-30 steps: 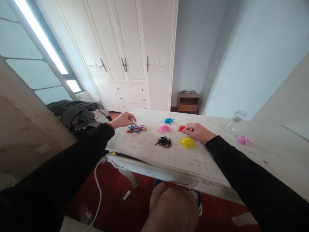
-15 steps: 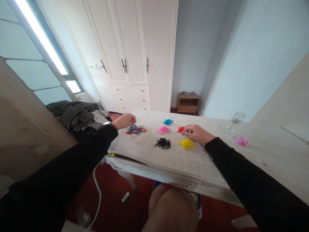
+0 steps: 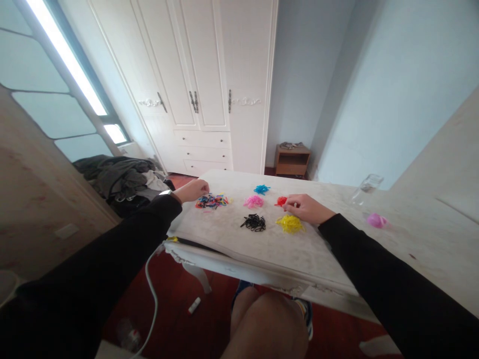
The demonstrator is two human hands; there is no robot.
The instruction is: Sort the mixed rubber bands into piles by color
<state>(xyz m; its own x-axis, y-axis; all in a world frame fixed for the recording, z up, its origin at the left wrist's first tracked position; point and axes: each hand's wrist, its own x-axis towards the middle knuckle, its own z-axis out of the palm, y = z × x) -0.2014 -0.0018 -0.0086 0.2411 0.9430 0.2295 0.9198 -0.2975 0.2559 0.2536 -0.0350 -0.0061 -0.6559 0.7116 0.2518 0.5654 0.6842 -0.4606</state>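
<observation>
A mixed heap of small coloured rubber bands (image 3: 212, 201) lies on the left part of the white table (image 3: 232, 239). Just above its far edge is my left hand (image 3: 193, 190), fingers curled together; whatever they may hold is too small to make out. My right hand (image 3: 305, 207) rests at the red rubber bands (image 3: 280, 201), thumb and fingers pinched and partly covering them. Between my hands lie pink rubber bands (image 3: 253, 201), with blue rubber bands (image 3: 261, 189) beyond. Nearer to me are black rubber bands (image 3: 254, 223) and yellow rubber bands (image 3: 291, 224).
A clear glass vessel (image 3: 366, 190) and a pink-purple object (image 3: 376, 220) are on the table's right side. Dark clothes (image 3: 116, 182) are piled at left. Beyond the table stand a white wardrobe (image 3: 202, 65) and a small brown cabinet (image 3: 292, 160). A white cable (image 3: 151, 289) hangs at the near left.
My left hand has shifted slightly, its fingers drawing closer together above the mixed heap. My right hand stays at the red rubber bands. The whole view has moved a little.
</observation>
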